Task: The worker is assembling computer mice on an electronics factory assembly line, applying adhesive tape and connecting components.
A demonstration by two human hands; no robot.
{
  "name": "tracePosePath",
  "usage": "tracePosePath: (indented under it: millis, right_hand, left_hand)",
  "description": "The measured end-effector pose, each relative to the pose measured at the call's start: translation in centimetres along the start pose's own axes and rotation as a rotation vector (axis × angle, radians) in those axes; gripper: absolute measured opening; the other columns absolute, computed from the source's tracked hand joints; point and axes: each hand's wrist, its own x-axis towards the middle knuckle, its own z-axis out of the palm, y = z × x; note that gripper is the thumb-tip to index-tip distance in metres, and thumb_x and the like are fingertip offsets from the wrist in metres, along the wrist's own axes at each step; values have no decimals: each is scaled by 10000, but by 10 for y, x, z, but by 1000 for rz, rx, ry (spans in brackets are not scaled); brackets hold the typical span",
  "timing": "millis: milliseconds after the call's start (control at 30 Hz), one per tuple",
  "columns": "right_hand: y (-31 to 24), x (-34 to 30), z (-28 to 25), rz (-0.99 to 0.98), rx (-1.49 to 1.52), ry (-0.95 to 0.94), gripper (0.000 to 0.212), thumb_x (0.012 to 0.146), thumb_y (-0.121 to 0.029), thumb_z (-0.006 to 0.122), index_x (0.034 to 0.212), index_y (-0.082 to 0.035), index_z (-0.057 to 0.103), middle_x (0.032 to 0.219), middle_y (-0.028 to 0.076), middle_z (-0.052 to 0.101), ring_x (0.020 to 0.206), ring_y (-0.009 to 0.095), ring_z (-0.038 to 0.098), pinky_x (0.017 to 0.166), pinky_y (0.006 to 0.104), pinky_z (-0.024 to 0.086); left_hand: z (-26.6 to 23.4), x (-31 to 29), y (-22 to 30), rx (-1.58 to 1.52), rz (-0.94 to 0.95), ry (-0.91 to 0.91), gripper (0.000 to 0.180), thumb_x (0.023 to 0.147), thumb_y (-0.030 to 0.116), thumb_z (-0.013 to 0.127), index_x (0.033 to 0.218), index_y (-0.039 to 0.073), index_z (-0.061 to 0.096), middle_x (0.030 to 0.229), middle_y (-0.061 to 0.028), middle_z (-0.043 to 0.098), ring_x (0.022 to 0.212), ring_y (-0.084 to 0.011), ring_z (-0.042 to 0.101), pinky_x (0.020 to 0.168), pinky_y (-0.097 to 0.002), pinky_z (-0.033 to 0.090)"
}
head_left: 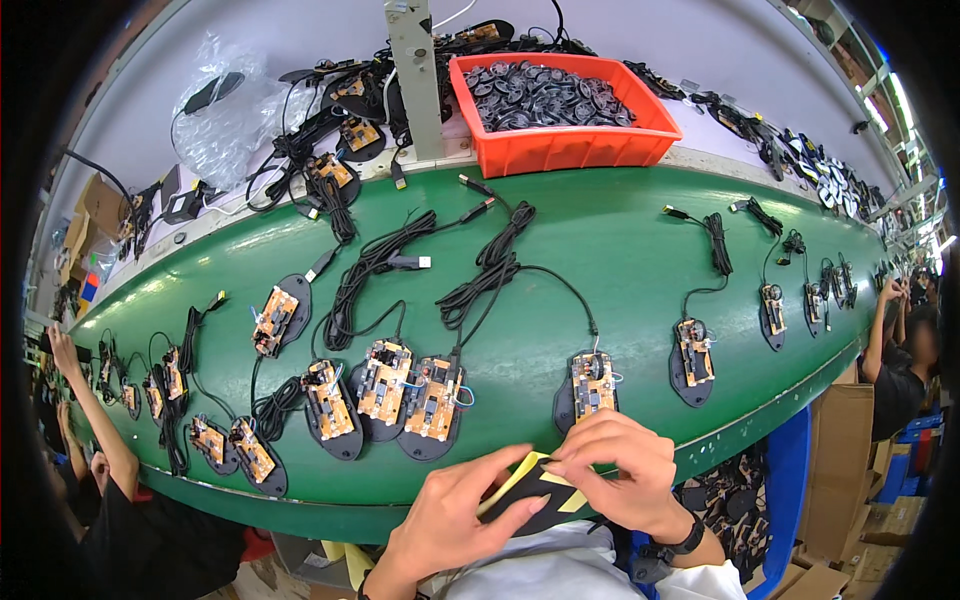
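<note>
My left hand is closed on a thin black and yellow sheet, thumb on top and fingers behind. My right hand pinches the sheet's upper right edge between thumb and fingers. Yellow strips show along that edge and near the right corner; the sheet looks slightly bent. Just beyond my right hand, on the green belt, lies a black mouse base with a tan circuit board and a coiled cable. More such bases lie to the left, among them one mouse base nearest my left hand.
A red bin full of black round parts stands beyond the belt, beside a metal post. Cables and boards pile up by a clear plastic bag. At lower right is a blue bin of black parts. Other people work at both sides.
</note>
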Motion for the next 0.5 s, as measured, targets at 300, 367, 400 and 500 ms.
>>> tracePosePath:
  millis: [300, 367, 400, 500]
  right_hand:
    - [6, -8, -21, -346, -106, -10, 218, 731, 60, 810, 921, 71, 704, 934, 179, 732, 890, 352, 753, 724, 391, 641]
    - [9, -9, -24, -494, -213, -90, 201, 759, -37, 786, 910, 65, 701, 959, 194, 720, 917, 364, 753, 744, 395, 649]
    - [10, -11, -24, -493, -215, -87, 201, 759, -37, 786, 910, 65, 701, 959, 194, 720, 917, 364, 753, 744, 395, 649]
    - [17, -21, -20, -374, -128, -20, 190, 754, 3, 789, 908, 80, 709, 1001, 204, 718, 932, 374, 758, 756, 399, 654]
  left_hand:
    - [1, 6, -12, 105, -39, -109, 156, 873, 110, 832, 851, 1, 723, 645, -91, 662, 505, -195, 596, 487, -318, 447]
    - [0, 7, -11, 133, -75, -129, 185, 891, 134, 829, 831, 3, 713, 626, -94, 657, 482, -214, 581, 472, -327, 446]
    - [1, 8, -10, 136, -75, -139, 213, 891, 149, 833, 804, 9, 699, 600, -91, 632, 465, -217, 562, 459, -330, 429]
    - [-1, 10, -12, 134, -14, -216, 249, 894, 153, 826, 768, 13, 663, 575, -93, 578, 455, -231, 527, 457, -345, 397]
